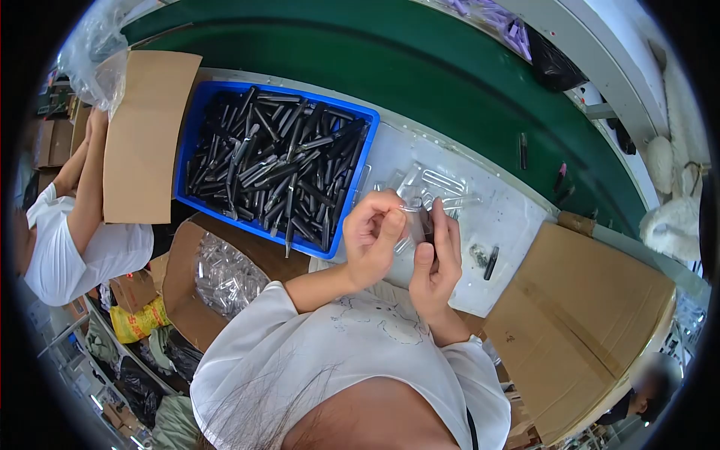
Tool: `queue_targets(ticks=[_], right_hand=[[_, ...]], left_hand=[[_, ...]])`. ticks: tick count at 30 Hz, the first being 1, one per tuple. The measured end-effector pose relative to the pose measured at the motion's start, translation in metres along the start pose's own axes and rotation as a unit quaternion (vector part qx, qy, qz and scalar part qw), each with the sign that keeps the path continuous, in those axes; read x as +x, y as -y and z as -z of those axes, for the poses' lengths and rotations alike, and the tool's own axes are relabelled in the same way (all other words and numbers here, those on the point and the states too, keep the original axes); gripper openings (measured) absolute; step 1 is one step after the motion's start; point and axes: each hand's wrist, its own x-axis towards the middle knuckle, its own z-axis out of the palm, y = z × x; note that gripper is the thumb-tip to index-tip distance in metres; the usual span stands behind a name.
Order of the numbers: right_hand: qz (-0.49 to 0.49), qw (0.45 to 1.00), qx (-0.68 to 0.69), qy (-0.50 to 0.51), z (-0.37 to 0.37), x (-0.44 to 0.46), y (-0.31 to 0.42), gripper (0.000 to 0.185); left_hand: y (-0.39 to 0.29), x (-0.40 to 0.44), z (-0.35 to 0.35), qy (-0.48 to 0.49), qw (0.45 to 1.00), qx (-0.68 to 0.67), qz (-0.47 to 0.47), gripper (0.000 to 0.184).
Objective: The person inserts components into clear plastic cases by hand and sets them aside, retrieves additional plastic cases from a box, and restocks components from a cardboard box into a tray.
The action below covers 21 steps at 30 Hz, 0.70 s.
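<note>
Over the white work surface [514, 214], my left hand [375, 236] pinches a clear plastic piece [410, 217] between thumb and fingers. My right hand [437, 262] is curled round a dark item [427, 225] right beside it; its fingers point up. The two hands nearly touch. Behind them lie several clear plastic covers [442, 180]. To the left stands a blue bin [375, 120] filled with black stick-like pieces [277, 157], some in clear sleeves. One black piece [491, 263] rests on the surface to the right of my hands.
A green conveyor belt [450, 82] runs behind the surface, bearing a black piece [523, 151]. Cardboard boxes stand at right [577, 322] and left [150, 135]. An open carton holds clear plastic parts [225, 274]. A co-worker's arms [90, 165] show at far left.
</note>
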Motion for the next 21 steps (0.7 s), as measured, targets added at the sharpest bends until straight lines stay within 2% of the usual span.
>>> queue_targets(ticks=[1, 3, 5, 7, 9, 11, 12, 14, 16, 17, 19, 20, 21], right_hand=[[-0.023, 1.000, 0.008, -0.002, 0.002, 0.004, -0.004, 0.047], [-0.018, 1.000, 0.007, -0.008, 0.003, 0.013, -0.014, 0.046], [-0.012, 1.000, 0.007, -0.015, 0.002, 0.018, -0.030, 0.045], [-0.143, 0.977, 0.073, -0.139, -0.003, 0.025, -0.045, 0.043], [-0.149, 0.971, 0.064, -0.177, 0.004, 0.053, -0.076, 0.040], [-0.051, 0.967, -0.168, -0.184, 0.017, 0.086, -0.163, 0.038], [-0.113, 0.960, -0.192, -0.167, 0.027, 0.098, -0.202, 0.039], [-0.023, 0.872, -0.453, -0.183, 0.048, 0.119, -0.293, 0.038], [-0.107, 0.881, -0.405, -0.220, 0.075, 0.126, -0.353, 0.035], [-0.107, 0.881, -0.406, -0.220, 0.076, 0.129, -0.341, 0.035], [-0.084, 0.936, -0.225, -0.256, 0.076, 0.145, -0.282, 0.034], [-0.057, 0.960, -0.127, -0.242, 0.064, 0.149, -0.261, 0.034], [-0.078, 0.969, -0.095, -0.214, 0.048, 0.150, -0.216, 0.034]], left_hand=[[0.004, 0.004, -0.003, -0.002, 1.000, 0.000, 0.000, 0.011], [0.012, 0.013, -0.008, 0.000, 0.998, 0.064, 0.009, 0.014], [0.025, 0.017, -0.006, -0.011, 0.998, 0.062, 0.004, 0.014], [0.031, 0.021, -0.004, -0.022, 0.998, 0.059, -0.001, 0.014], [0.028, 0.019, 0.000, -0.087, 0.995, -0.014, 0.036, 0.012], [0.025, 0.011, 0.013, -0.083, 0.995, -0.018, 0.047, 0.011], [0.022, 0.003, 0.018, -0.058, 0.995, 0.009, 0.075, 0.010], [0.010, -0.013, 0.029, -0.026, 0.992, 0.039, 0.121, 0.008], [-0.001, -0.026, 0.040, -0.022, 0.990, 0.056, 0.131, 0.008], [-0.005, -0.030, 0.047, -0.007, 0.987, 0.068, 0.148, 0.008], [-0.003, -0.034, 0.059, 0.003, 0.985, 0.082, 0.154, 0.011], [0.004, -0.035, 0.064, -0.049, 0.984, 0.095, 0.144, 0.015], [0.007, -0.034, 0.067, -0.102, 0.980, 0.109, 0.133, 0.018]])
